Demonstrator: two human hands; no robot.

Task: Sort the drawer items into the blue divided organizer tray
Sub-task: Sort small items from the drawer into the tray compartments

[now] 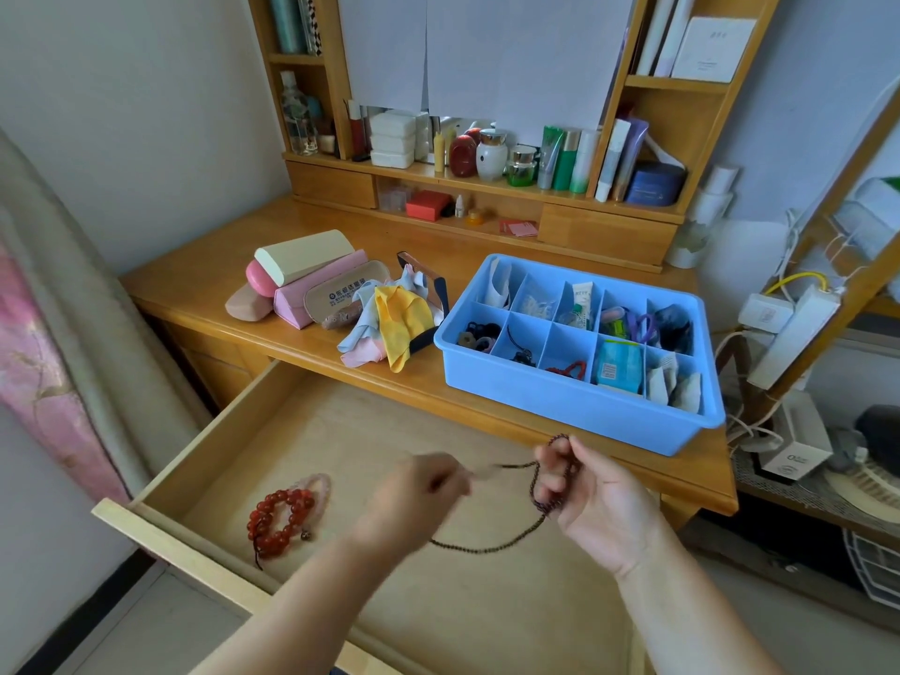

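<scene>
The desk [204, 289] carried the blue tray [560, 406] near its front right edge, w/ the drawer [341, 431] pulled open below. Both hands held a dark bead string [487, 545] over the drawer: right hand [594, 494] w/ loops wound round curled fingers, left hand [419, 484] blurred, apparently pinching the other end. Beads looked light, limp, tangle-prone; best gathered into a bunch. Red bracelet [277, 521] lay near the drawer's front left corner. Writing on the glasses case [341, 294] wasn't legible.
</scene>
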